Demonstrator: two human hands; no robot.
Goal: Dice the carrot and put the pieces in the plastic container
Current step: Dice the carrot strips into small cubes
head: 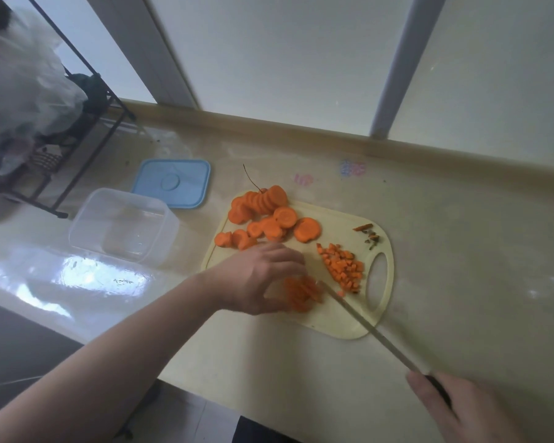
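A pale yellow cutting board [339,318] lies on the counter. Round carrot slices [269,219] are heaped at its far left end. A small pile of diced carrot [343,266] lies near the board's handle hole. My left hand [256,279] holds a blurred bunch of carrot strips [301,294] against the board with curled fingers. My right hand [470,410] grips the handle of a long knife [365,327], whose tip meets the strips. The clear plastic container [122,225] stands empty to the left of the board.
A blue lid [173,182] lies behind the container. Carrot trimmings [370,236] sit on the board's far right corner. A black wire rack [87,123] with plastic bags [23,91] stands at the back left. The counter's front edge runs along the lower left.
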